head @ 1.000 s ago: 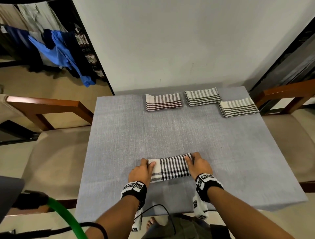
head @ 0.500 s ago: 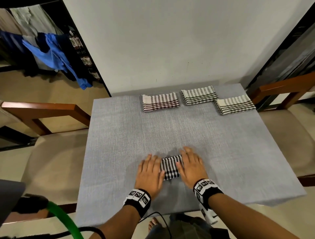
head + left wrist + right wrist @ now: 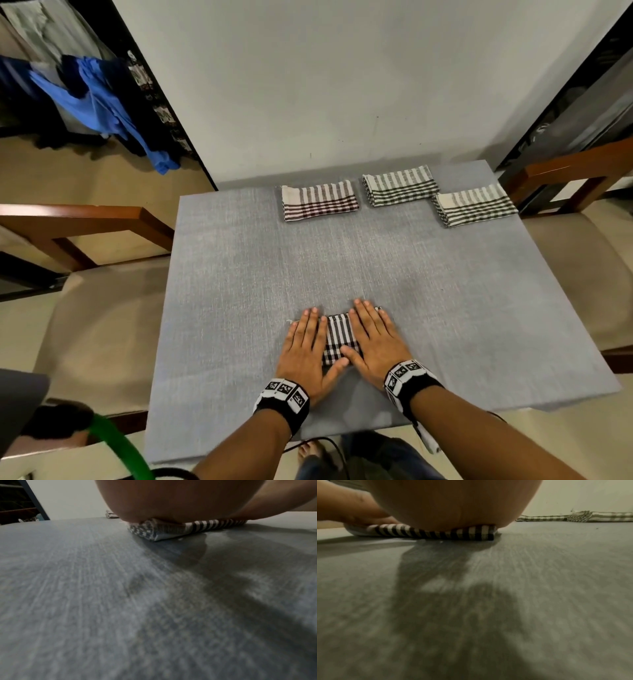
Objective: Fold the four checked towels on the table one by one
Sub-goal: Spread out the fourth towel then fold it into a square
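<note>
Both flat palms, left hand (image 3: 306, 346) and right hand (image 3: 375, 337), press the folded towel (image 3: 339, 337) lying beneath them.

Table (image 3: 239, 274): three folded towels along the far edge — one left of centre (image 3: 320, 201), one in the middle (image 3: 400, 186), one far right (image 3: 474, 205). Near edge: fourth towel (image 3: 339, 339) under left hand (image 3: 305, 349) and right hand (image 3: 375, 337), side by side.

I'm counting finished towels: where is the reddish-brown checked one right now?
In the head view, the reddish-brown checked towel lies folded at the table's far edge, leftmost of three, beside the middle folded towel.
</note>
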`<state>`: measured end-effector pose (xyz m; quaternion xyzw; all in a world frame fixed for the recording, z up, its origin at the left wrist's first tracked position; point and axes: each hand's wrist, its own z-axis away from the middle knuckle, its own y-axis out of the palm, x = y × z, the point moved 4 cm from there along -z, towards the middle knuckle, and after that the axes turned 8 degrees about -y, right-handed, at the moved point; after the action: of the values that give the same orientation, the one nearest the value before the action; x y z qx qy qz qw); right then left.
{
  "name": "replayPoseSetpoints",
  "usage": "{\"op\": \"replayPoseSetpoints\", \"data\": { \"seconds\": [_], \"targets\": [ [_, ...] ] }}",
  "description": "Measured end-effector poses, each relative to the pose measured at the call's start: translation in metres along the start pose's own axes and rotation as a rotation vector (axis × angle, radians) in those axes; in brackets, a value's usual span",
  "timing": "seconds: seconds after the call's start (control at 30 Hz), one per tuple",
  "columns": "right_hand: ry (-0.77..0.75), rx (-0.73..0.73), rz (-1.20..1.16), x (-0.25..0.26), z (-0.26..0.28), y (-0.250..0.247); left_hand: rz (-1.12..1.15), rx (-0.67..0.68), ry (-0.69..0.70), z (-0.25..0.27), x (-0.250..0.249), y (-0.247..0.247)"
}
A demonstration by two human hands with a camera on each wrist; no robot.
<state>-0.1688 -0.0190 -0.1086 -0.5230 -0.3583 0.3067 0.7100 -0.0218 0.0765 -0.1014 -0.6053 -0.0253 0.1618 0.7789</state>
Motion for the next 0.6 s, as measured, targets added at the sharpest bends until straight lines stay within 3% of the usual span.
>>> {"op": "replayPoseSetpoints", "data": {
  "seconds": [0.43,0.6],
  "targets": [
    [0.006,0.010,0.011,0.005,0.002,-0.012,-0.011,0.021,0.008,0.003,0.000,-0.011],
    [-0.142,0.000,0.040,0.024,-0.003,-0.018,0.018,-0.027,0.053,0.008,-0.010,-0.007]
  ]
}}
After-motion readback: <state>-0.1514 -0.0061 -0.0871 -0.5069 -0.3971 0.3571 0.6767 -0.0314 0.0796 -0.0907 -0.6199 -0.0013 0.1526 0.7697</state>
